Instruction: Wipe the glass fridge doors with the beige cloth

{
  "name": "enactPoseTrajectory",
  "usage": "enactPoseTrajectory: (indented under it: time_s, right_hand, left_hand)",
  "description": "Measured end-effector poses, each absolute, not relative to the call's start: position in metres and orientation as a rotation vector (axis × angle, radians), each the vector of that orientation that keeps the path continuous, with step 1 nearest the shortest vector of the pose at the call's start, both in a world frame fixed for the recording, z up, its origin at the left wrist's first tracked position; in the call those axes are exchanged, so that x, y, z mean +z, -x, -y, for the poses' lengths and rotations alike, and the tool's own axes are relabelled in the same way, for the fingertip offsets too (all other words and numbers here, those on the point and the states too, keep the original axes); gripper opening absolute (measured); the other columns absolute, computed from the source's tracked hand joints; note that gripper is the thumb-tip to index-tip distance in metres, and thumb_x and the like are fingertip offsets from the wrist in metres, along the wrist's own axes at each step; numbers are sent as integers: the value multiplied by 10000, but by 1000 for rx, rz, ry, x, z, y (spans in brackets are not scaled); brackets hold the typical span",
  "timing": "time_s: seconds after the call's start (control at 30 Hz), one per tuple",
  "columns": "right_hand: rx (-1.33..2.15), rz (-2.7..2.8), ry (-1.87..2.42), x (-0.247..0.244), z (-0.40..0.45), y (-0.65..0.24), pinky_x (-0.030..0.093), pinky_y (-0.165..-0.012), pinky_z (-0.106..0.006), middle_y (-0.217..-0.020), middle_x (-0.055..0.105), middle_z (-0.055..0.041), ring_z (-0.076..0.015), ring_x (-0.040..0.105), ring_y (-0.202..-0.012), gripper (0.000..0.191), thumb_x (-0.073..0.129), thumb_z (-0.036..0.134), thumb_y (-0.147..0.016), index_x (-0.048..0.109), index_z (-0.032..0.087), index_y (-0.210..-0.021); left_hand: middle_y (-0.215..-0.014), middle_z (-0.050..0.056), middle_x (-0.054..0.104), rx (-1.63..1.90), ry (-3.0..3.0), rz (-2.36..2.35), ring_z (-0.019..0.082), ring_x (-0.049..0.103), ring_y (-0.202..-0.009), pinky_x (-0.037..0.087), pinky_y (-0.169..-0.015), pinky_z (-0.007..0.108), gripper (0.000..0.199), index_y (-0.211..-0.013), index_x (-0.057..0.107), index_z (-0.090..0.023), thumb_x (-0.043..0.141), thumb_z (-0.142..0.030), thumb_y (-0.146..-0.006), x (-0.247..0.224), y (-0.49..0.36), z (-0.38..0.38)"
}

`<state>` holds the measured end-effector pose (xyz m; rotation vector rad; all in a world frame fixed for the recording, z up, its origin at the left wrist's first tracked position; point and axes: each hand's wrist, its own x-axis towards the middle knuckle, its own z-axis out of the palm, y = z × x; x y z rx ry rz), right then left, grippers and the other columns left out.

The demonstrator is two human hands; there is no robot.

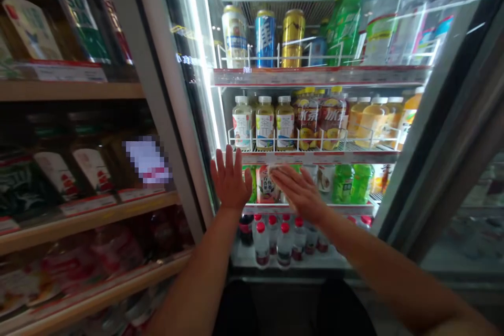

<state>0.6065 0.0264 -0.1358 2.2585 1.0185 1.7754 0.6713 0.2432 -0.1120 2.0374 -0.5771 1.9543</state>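
Note:
Both hands are raised in front of a lit glass-fronted fridge with drinks. My left hand (231,181) is open, palm forward and fingers spread, near the fridge's left edge. To its right, my right hand (298,189) is stretched out flat, fingers pointing left, with nothing in it. Behind the right hand's fingertips stands a pink-labelled drink (265,189). White-capped tea bottles (264,123) stand on the shelf above. Below the hands are red-capped clear bottles (284,247). Whether either hand touches the glass cannot be made out.
Cans (265,37) and green bottles (348,16) line the upper fridge shelf. Dark iced tea bottles (333,121) and green drinks (362,181) stand farther right. On the left, a wooden shelf (71,90) holds more bottles, beside the grey frame (157,89). A blurred patch covers part of it.

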Motion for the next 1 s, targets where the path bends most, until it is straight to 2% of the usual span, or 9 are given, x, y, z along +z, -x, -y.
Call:
enactPoseTrajectory:
  time_s: [0.07, 0.2, 0.27, 0.43, 0.6, 0.7, 0.83, 0.9, 1.0]
  right_hand:
    - [1786, -1009, -2266, -137, -22, -605, 55, -1326, -387, -1500, 561, -17, -166, 233, -1559, 430, 430, 95, -1031, 565, 141, -1437]
    - [1540, -1316, -2082, -147, -14, -601, 73, -1326, -356, -1488, 570, 40, -125, 255, -1548, 391, 370, 121, -1064, 643, 171, -1341]
    - [1555, -1277, -2115, -142, -7, -600, 69, -1326, -366, -1492, 568, 35, -128, 250, -1550, 396, 383, 122, -1060, 616, 176, -1376]
    - [1876, -916, -2303, -125, 6, -598, 94, -1318, -382, -1492, 571, -15, -161, 274, -1546, 526, 492, 97, -1011, 462, 205, -1526]
    - [1554, -1238, -2153, -140, 12, -594, 79, -1322, -347, -1480, 579, 21, -126, 316, -1525, 426, 390, 116, -1058, 552, 181, -1447]
    - [1652, -1068, -2215, -134, 26, -593, 87, -1321, -371, -1501, 555, 19, -148, 318, -1526, 488, 402, 94, -1043, 477, 209, -1512]
    - [1859, -822, -2282, -128, 44, -591, 210, -1292, -392, -1489, 571, -20, -183, 381, -1499, 606, 479, 104, -1019, 344, 252, -1591]
    - [1766, -928, -2276, -134, 50, -587, 224, -1287, -375, -1484, 577, -12, -171, 405, -1485, 598, 449, 89, -1022, 347, 249, -1589]
    - [1593, -1074, -2260, -140, 58, -581, 164, -1302, -344, -1481, 581, 8, -141, 397, -1486, 575, 408, 61, -1025, 380, 234, -1573]
  left_hand:
    - [-1645, 137, 307, 1965, -2036, 581, 282, 123, -1575, 156, -1276, 518, 634, -1616, 307, -157, 463, -296, -1017, -112, -671, -243]
    - [-1653, 136, 285, 1979, -2022, 598, 285, 123, -1575, 142, -1281, 509, 658, -1628, 273, -163, 479, -280, -1014, -112, -672, -244]
    - [-1657, 129, 277, 1970, -2010, 607, 284, 122, -1575, 128, -1285, 505, 663, -1631, 265, -174, 484, -276, -1014, -112, -672, -244]
    - [-1656, 133, 279, 1965, -1996, 620, 285, 117, -1575, 123, -1287, 505, 661, -1630, 268, -176, 488, -266, -1013, -112, -672, -244]
    - [-1647, 143, 303, 1949, -2039, 576, 281, 122, -1575, 135, -1283, 510, 620, -1612, 316, -159, 458, -285, -1022, -112, -672, -244]
    - [-1637, 144, 328, 1930, -2045, 563, 279, 129, -1574, 140, -1283, 507, 593, -1589, 370, -153, 449, -308, -1022, -113, -672, -244]
    - [-1627, 143, 350, 1868, -2051, 552, 273, 124, -1575, 131, -1283, 511, 577, -1567, 413, -149, 431, -335, -1021, -113, -673, -244]
    - [-1624, 138, 360, 1830, -2055, 539, 272, 121, -1576, 125, -1283, 515, 573, -1559, 429, -153, 420, -354, -1022, -113, -673, -244]
    - [-1621, 144, 365, 1805, -2060, 536, 277, 126, -1576, 120, -1283, 519, 572, -1550, 440, -144, 414, -362, -1022, -113, -673, -243]
